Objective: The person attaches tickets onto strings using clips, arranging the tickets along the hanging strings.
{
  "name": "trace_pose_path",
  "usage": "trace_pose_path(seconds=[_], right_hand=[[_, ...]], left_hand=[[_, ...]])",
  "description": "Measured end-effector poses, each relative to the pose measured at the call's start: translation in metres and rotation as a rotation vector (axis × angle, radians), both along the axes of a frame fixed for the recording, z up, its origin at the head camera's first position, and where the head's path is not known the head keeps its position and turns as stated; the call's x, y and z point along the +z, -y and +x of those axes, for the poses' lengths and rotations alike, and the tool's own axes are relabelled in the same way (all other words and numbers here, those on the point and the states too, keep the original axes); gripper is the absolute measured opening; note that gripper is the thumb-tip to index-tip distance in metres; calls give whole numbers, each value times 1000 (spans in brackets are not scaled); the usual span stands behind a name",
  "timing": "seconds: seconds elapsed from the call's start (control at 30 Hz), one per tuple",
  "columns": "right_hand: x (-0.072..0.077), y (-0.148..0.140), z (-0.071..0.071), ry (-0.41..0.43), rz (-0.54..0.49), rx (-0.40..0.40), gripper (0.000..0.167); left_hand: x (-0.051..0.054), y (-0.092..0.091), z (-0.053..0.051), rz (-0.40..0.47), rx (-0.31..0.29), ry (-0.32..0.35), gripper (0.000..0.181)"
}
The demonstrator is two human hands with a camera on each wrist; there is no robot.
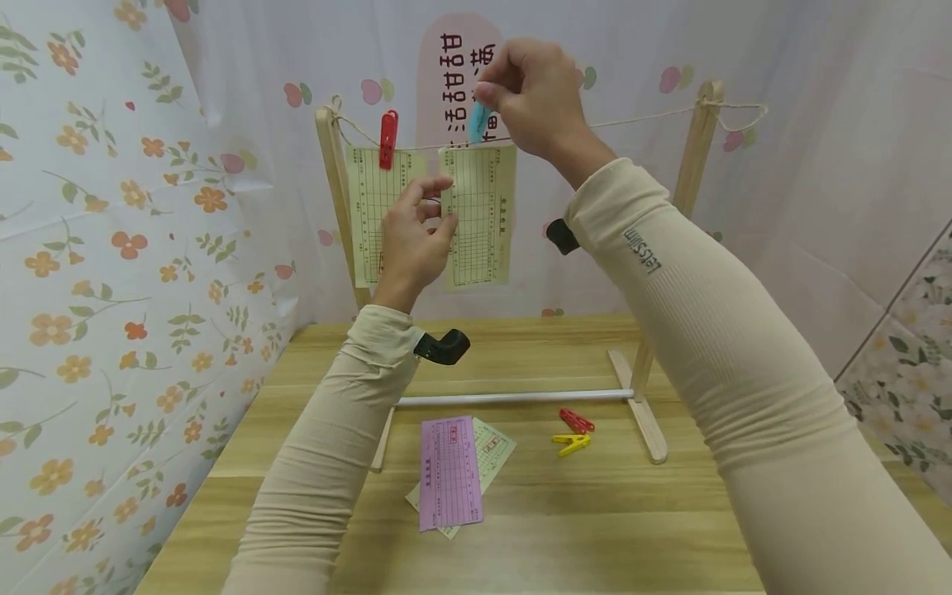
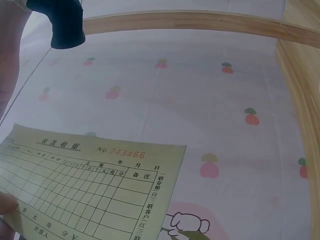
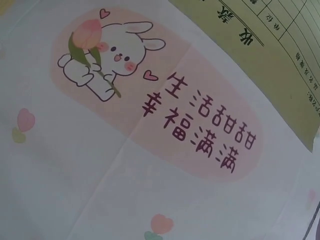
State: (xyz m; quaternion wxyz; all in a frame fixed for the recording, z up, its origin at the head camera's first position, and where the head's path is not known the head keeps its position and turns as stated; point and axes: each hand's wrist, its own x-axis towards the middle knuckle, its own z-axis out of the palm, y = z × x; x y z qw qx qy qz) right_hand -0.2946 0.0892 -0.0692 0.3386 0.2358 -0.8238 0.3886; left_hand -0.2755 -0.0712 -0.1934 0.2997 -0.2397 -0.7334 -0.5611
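Blue clothespin [image 1: 478, 123] downward from pinch of right hand [image 1: 541, 95]

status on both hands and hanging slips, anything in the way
Right hand pinches light-blue plastic clothespin at twine line; left hand at left edge of pale-green paper slip, grip unclear. Red plastic clothespin on neighbouring slip. No obstruction seen.

The right hand [image 1: 539, 99] hides the top of the blue clip [image 1: 478, 126]. The purple slip [image 1: 450, 475] partly covers a pale slip [image 1: 497, 450].
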Motion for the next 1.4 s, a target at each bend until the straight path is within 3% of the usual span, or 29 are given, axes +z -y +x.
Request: trace_pose_path(seconds=[0.23,0.43,0.67,1.0,1.4], right_hand=[[-1,4,-6,88,75,1,11],[6,8,-9,105,111,-3,9],[6,12,-10,127,199,-20,14],[3,15,-12,187,246,-50,15],[-3,13,-14,243,248,10,6]], left_hand=[[-5,-1,1,-11,38,24,36],[-1,-4,-1,28,28,22,36],[-2,-5,-2,39,33,40,36],[-4,-6,-3,37,25,42,40],[-11,-6,-3,17,36,32,45]])
